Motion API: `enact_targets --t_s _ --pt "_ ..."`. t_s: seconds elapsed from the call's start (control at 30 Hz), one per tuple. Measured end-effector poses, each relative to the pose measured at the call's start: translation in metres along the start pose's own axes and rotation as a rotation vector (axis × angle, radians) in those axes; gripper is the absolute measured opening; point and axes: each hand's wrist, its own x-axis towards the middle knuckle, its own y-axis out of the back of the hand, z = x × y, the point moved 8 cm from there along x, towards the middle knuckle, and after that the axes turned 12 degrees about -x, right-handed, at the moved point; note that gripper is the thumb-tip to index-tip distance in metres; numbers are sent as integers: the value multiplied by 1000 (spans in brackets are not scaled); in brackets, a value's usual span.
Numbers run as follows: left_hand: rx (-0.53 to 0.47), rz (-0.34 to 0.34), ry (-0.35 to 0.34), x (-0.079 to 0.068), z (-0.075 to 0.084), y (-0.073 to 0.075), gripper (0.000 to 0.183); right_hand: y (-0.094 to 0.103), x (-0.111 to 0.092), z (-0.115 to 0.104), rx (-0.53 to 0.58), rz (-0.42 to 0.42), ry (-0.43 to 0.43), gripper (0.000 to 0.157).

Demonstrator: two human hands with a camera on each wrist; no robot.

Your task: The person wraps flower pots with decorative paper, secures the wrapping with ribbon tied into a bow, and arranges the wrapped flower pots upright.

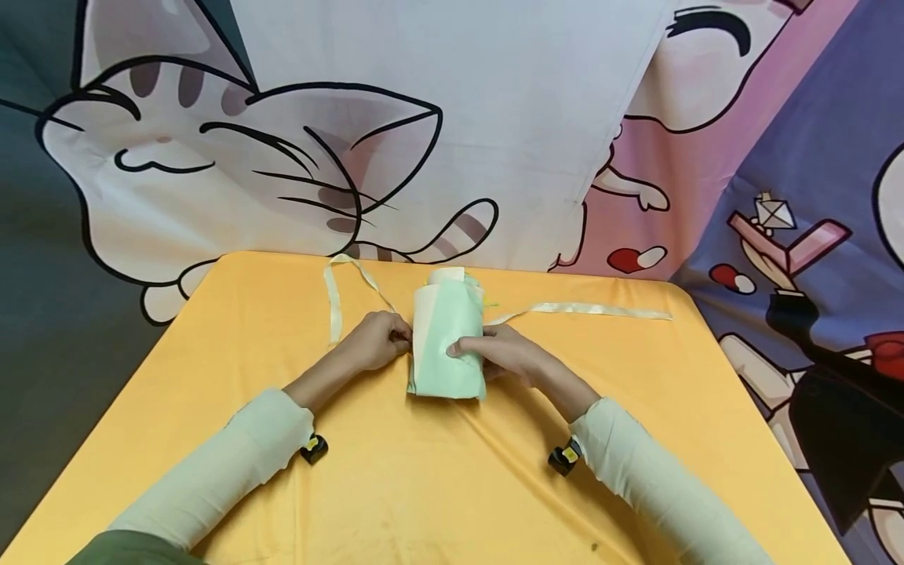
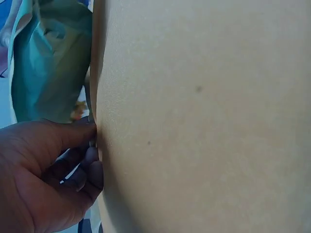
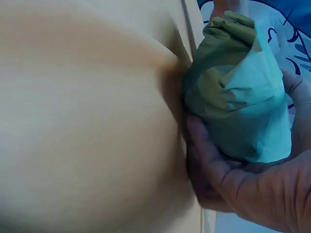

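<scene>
Right grip (image 3: pixel 257 189) holds green, seemingly wrapped bundle (image 3: pixel 243 107).

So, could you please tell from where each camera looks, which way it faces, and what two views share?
Head: worn on the head, facing forward and down at the mint-green wrapped bundle and yellow tablecloth; sleeved forearms, left-hand grip and right-hand grip show.
Left wrist: worn there, facing the left-hand grip's work; that grip, much tablecloth and part of the bundle show.
Right wrist: worn there, facing the bundle; the right-hand grip shows around it.
Shared: head and right wrist both show the right-hand grip holding the bundle.
</scene>
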Motion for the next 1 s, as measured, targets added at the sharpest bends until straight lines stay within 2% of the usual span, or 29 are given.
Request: enact_targets --t_s 0.07,0.17,0.27,0.33,0.37,0.5,0.57,0.63,0.73,0.83,1.0 --pt "-25 -2 8 1 -3 0 16 2 4 1 0 -7 -32 54" --pt "-40 -1 1 5 -16 -2 16 6 9 4 16 -7 -81 50" --pt "-64 -33 72 7 -13 -2 15 8 10 5 29 -11 -112 51" --pt "-90 -28 138 5 -10 1 19 9 10 5 34 -18 -121 53" --pt "-100 -7 175 4 -4 4 23 9 10 5 39 -21 -123 54" --pt "-178 160 254 0 5 13 42 9 11 5 48 -19 -129 56" --pt "-271 191 309 -2 10 11 47 9 11 4 54 -15 -131 55" --pt "-390 150 385 -4 13 3 57 10 12 4 59 -10 -132 55" --pt "-539 27 474 -6 18 -14 71 11 12 4 60 -11 -135 55" --pt "-611 -64 492 -6 18 -23 70 10 12 5 55 -17 -138 56" --pt "-729 -112 549 -4 13 -30 62 10 13 5 27 -21 -128 55"
